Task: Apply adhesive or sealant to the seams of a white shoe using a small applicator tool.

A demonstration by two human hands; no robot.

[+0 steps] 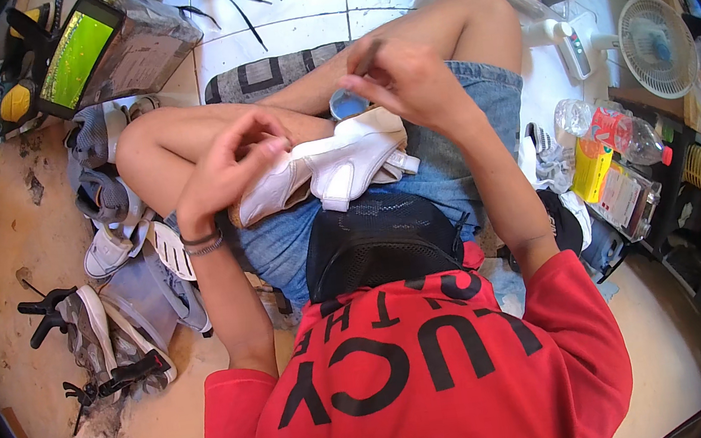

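Note:
A white strapped sandal [349,165] lies across my lap, its broader end to the left and a buckle-like tab at the right. My left hand [232,165] is curled over that left end, thumb and fingertips pinched together. Whether a fine thing sits in that pinch is too small to see. Above the sandal's right end, my right hand [414,82] is raised and closed round a short dark stick-like piece [368,58]. Just behind the sandal is a small round tub [348,103] with blue inside, partly hidden.
Several shoes [101,191] lie by my left knee, and a clamped pair [104,333] sits below them. A box with a bright green panel [81,55] stands at far left. On the right are a white fan [657,46], plastic bottles [622,132] and a yellow box [590,170].

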